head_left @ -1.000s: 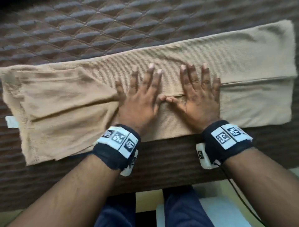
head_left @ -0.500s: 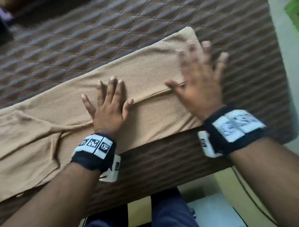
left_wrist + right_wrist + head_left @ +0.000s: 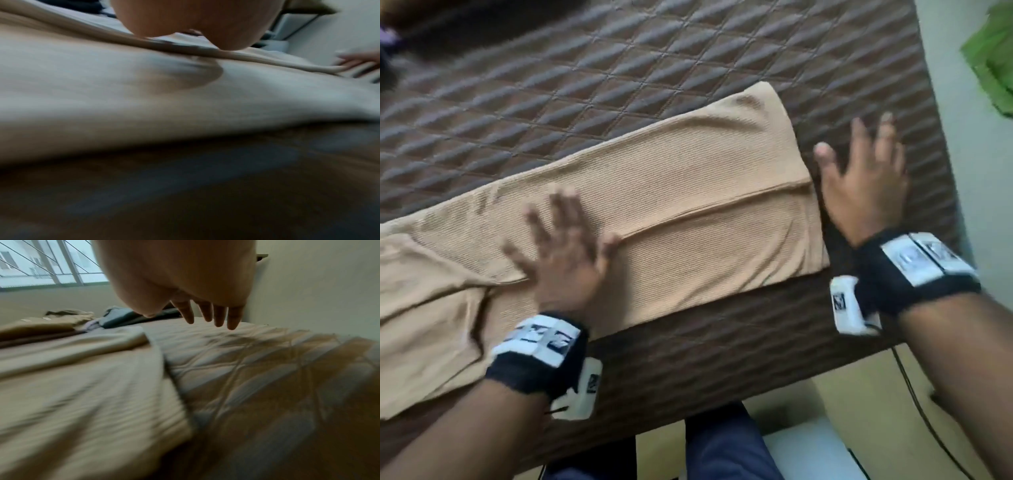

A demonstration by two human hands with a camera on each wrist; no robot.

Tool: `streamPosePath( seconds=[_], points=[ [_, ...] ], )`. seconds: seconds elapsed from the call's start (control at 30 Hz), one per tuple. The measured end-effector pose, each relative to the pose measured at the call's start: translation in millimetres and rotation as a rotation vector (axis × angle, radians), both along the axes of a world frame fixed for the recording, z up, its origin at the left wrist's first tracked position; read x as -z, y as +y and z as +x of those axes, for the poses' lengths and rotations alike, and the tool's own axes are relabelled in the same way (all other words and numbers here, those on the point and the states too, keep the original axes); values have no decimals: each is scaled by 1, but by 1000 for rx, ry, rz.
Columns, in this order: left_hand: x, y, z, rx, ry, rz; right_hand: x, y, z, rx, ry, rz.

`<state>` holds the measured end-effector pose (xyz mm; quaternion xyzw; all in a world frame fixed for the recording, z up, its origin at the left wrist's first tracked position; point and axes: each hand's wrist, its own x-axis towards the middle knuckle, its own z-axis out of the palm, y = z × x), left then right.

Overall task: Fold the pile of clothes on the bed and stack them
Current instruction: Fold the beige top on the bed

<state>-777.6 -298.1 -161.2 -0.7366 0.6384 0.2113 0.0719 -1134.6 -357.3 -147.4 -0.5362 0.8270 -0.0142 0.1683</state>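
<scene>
Your left grip (image 3: 566, 263) is flat and spread out, holding nothing, palm down on the tan ribbed garment (image 3: 688, 212) about where the long lengthwise fold line runs. I'd guess that's to pin the cloth so it doesn't slide while the other end gets handled. It's blurry in the head view, so I can't tell how hard you're pressing. Your right grip (image 3: 866, 185) is also open with fingers fanned, and it's off the fabric, over bare quilt just past the garment's short squared-off end. The right wrist view shows those fingertips (image 3: 232, 321) straight and empty above the bed. Looks to me like it's set up to catch that end and bring it back toward your left grip for a crosswise fold. Out from there, the garment lies as a long strip near the edge of the brown quilted bed (image 3: 619, 68), already folded once along its length, with the looser, wrinklier part trailing off beyond your left grip. Past your right fingertips, at the far side of the bed, there's a heap of other clothes (image 3: 68, 318), so plenty's left to fold. A green thing (image 3: 993, 58) sits off the bed, beyond your right grip.
</scene>
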Motion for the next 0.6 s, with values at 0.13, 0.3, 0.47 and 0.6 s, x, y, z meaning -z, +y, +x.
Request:
streamPosePath(
  seconds=[0.13, 0.3, 0.47, 0.6],
  points=[
    [22, 27, -67, 222, -10, -43, -15, 36, 41, 102, -242, -6],
    [22, 29, -72, 198, 13, -34, -4, 17, 82, 386, -312, -30],
    [10, 23, -67, 204, 138, 43, 6, -2, 70, 506, -544, -117],
    [-11, 23, -34, -76, 785, -98, -14, -7, 76, 518, -832, -64]
  ],
)
